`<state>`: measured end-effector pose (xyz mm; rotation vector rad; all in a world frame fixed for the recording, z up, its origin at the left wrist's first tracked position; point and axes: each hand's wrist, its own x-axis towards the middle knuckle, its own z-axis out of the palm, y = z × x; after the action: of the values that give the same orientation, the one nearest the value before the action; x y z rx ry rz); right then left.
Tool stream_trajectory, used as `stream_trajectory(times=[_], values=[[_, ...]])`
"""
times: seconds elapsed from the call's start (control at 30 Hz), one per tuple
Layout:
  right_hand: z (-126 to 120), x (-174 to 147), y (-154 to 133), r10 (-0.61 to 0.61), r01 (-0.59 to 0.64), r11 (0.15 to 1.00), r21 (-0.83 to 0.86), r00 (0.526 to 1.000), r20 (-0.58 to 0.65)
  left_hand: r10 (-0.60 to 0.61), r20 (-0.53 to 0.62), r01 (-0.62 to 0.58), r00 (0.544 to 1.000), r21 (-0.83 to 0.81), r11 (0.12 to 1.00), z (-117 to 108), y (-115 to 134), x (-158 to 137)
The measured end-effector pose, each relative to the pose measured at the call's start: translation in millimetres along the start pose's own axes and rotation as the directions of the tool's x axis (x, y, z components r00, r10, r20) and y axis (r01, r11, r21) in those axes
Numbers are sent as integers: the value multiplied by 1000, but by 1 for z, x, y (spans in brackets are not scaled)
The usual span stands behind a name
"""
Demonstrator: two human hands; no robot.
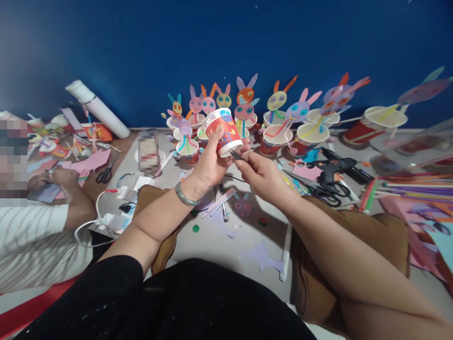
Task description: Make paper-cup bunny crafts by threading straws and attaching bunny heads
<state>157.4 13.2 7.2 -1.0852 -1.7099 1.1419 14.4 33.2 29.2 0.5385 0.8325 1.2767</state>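
My left hand (215, 158) is wrapped round a red patterned paper cup (230, 134), raised above the table and tilted with its white base towards me. My right hand (264, 174) pinches a small dark pointed tool (235, 155) whose tip meets the cup's base; its kind is mostly hidden by the fingers. Below the hands lie a pen (223, 203), several pale straws (215, 204) and a purple paper rabbit face (243, 206). Behind the held cup stand several paper cups (278, 137) with coloured rabbit heads on straws.
To the right lie a black glue gun (334, 163), black-handled scissors (329, 192) and coloured straws (417, 189). Brown cushions (354, 236) flank me. At left are a white power strip (123, 198), a jar (148, 151) and a co-worker's hand (65, 177) over paper. A blue wall (226, 42) stands behind.
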Motion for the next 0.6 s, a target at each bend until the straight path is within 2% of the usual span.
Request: stream_trajectory(times=[0.07,0.13,0.23,0.37,0.47,0.6], values=[[-1,0,1,-79,66,983,-173,994,-71,33,-15,-33,999,-2,999,-3,2,2],[-2,-1,1,-109,86,975,-204,989,-102,56,-29,-56,998,1,998,-7,4,4],[-3,-1,2,-96,87,994,-70,986,-137,57,-32,-57,998,-17,998,-11,5,7],[-4,-1,3,-42,74,987,143,976,-215,9,42,-9,999,-6,1000,-11,1,6],[-7,1,3,-42,96,984,153,945,-324,32,80,-36,996,60,998,-9,-6,3],[-10,8,9,-63,127,978,167,936,-347,23,176,-48,984,137,989,-8,-11,-1]])
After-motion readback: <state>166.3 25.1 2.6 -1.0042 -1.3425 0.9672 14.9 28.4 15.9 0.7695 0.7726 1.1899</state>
